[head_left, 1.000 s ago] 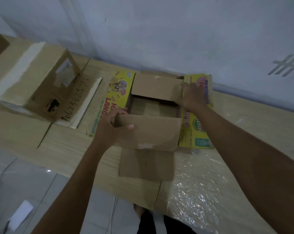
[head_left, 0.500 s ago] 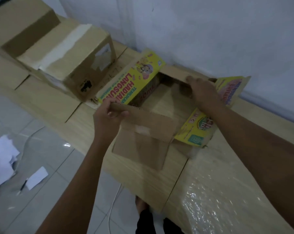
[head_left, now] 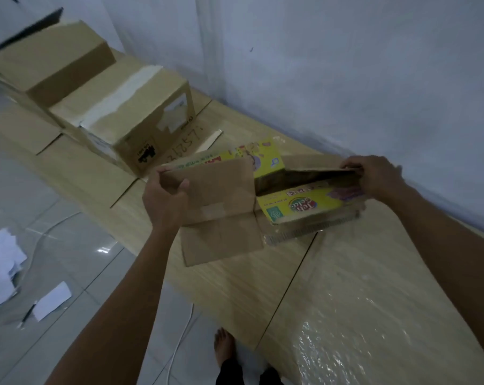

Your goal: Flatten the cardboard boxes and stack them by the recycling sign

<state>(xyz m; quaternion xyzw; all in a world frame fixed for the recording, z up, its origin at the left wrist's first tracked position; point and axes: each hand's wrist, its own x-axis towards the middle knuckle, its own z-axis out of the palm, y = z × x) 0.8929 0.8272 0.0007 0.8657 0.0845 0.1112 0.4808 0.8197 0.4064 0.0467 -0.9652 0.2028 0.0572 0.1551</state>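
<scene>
Hands (head_left: pixel 165 201) (head_left: pixel 374 176) gripping yellow box (head_left: pixel 304 205) ends, box now squeezed flatter

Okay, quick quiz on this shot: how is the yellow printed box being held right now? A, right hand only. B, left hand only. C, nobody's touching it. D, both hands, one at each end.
D: the left hand grips a plain brown flap at one end of the yellow printed box while the right hand pinches the top edge at the other end.
</scene>
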